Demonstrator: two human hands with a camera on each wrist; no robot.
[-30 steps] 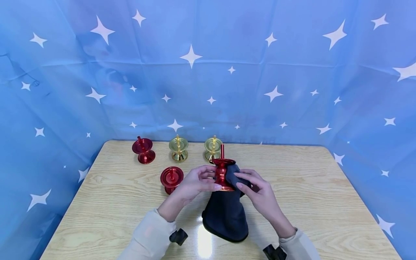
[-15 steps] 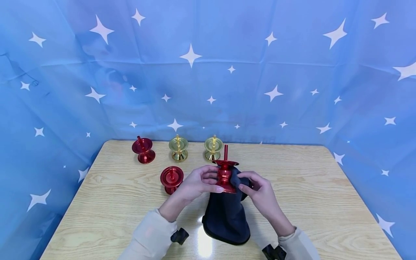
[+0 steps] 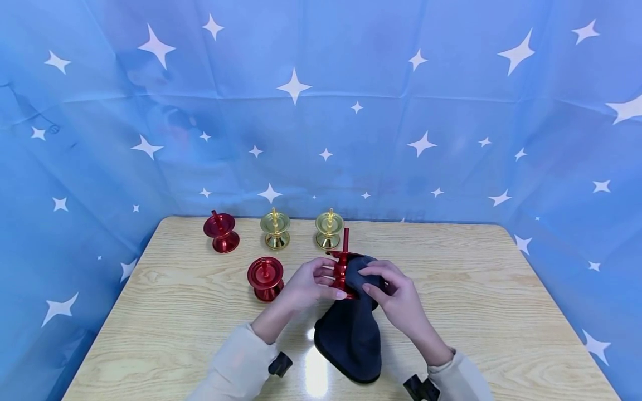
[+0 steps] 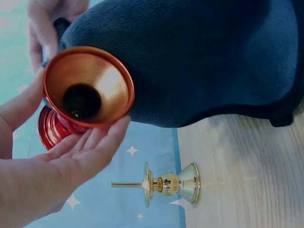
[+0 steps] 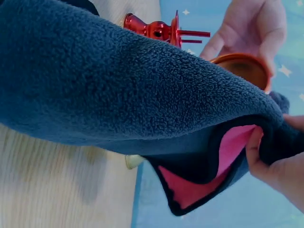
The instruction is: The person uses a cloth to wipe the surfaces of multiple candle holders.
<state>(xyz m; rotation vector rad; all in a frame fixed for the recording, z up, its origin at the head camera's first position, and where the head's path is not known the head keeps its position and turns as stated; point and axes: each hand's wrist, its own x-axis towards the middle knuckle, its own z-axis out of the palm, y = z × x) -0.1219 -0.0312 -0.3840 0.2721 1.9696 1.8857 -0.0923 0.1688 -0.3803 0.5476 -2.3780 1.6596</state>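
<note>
In the head view, my left hand (image 3: 306, 287) holds a shiny red candle holder (image 3: 341, 273) above the table, its thumb near the base and fingers behind the stem. The holder's spike points up. Its hollow, coppery base (image 4: 111, 71) faces the left wrist camera. A dark blue-grey plush cloth (image 3: 351, 340) hangs from my right hand (image 3: 398, 295), which pinches it against the holder's right side. The cloth hides part of the dish and stem. A pink underside (image 5: 232, 147) shows at the cloth's fold in the right wrist view.
Two gold candle holders, a middle one (image 3: 276, 234) and a right one (image 3: 328, 234), stand along the table's back. A red candle holder (image 3: 220, 231) is at back left. Another red one (image 3: 266, 278) stands close to my left forearm. A blue starry curtain (image 3: 321, 111) surrounds the wooden table (image 3: 476, 312).
The red candle holder shifted slightly right, then back left and a little lower. My right hand has drawn the cloth further across its front, covering more of the dish and stem.
</note>
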